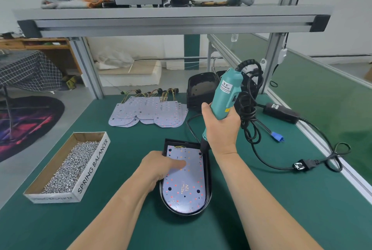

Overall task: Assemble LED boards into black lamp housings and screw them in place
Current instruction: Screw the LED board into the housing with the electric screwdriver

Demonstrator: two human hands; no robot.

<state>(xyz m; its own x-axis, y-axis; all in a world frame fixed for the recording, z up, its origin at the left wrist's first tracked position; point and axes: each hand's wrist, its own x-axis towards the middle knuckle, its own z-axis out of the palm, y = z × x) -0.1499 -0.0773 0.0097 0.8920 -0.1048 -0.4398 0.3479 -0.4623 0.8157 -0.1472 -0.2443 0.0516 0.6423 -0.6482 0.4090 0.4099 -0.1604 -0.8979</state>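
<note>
**LED board seated in black lamp housing, driver bit at its upper right corner**

The LED board (193, 181) lies flat inside the black lamp housing (208, 179), which sits on the green tabletop (120, 219) directly in front of the person. The board is white with red and orange dots. Near its rounded near end it carries the printed marking "12V"; the smaller print beside that cannot be read.

The left hand (161, 169) lies over the housing's left rim. One of its fingers (179, 163) is stretched out and presses down on the board, gripping nothing.

The right hand (221, 126) is wrapped round the teal electric screwdriver (225, 92), held nearly upright. The bit tip meets the board at its far right corner. A white label on the tool body appears to read "KTENWISE"; the lines beneath it are illegible. A small yellow sticker sits lower on the body.

An open cardboard box (92, 169) stands to the left, lettered "SPRING BALANCER" on its side wall and filled with loose silver screws (68, 169).

A fanned stack of spare LED boards (149, 112) with wire harnesses lies farther back. More black housings (201, 90) stand just to its right.

A black power adapter (280, 111), a blue connector (277, 137) and a mains plug (304, 165) lie on the right with coiled cable.
</note>
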